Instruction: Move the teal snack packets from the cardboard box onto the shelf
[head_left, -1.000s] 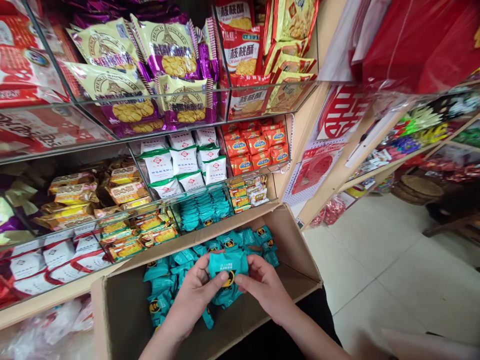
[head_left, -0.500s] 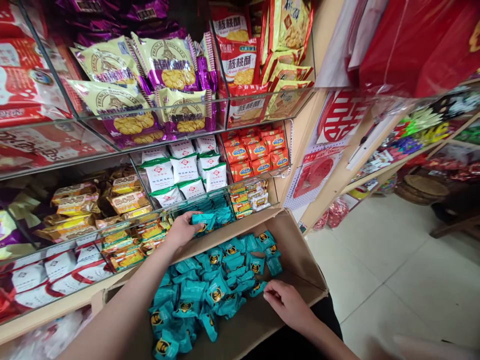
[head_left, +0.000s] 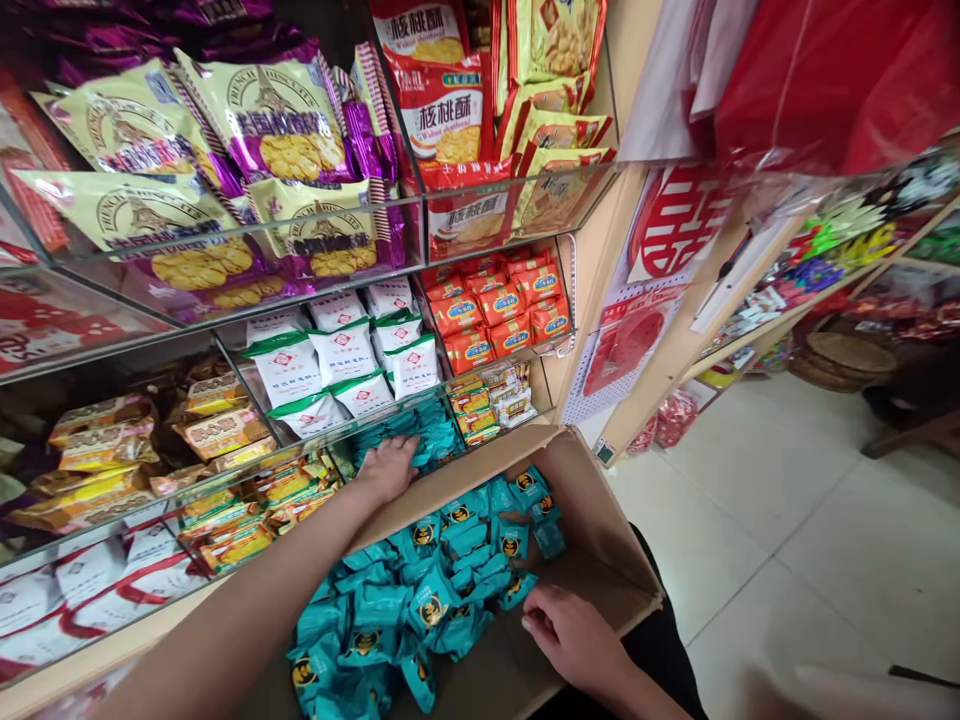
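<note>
Clock positions are read about the middle of the box (head_left: 600,520), with twelve at the top of the view. The packets (head_left: 431,605) are wrapped in glossy teal film, pillow-shaped and creased; a dark figure on a yellow disc is printed on several, and pale lettering is borne by some. They are heaped at all angles inside the box, chiefly from seven through to one o'clock, while bare brown card is exposed toward four. Further packets of the same teal are stacked in a shelf bin at eleven o'clock, just beyond the box's rim.

The left hand (head_left: 388,468) is laid over this stack, back upward, its fingers reaching forward; whether anything is grasped beneath them cannot be told. Its forearm is stretched in from eight o'clock across the box's corner. The right hand (head_left: 574,635) is held between three and four o'clock, its fingers loosely curled and a packet just beside them; nothing is seen in its grasp. From the left hand, white packs (head_left: 345,355) are found at eleven, orange packs (head_left: 499,310) between one and two.
</note>
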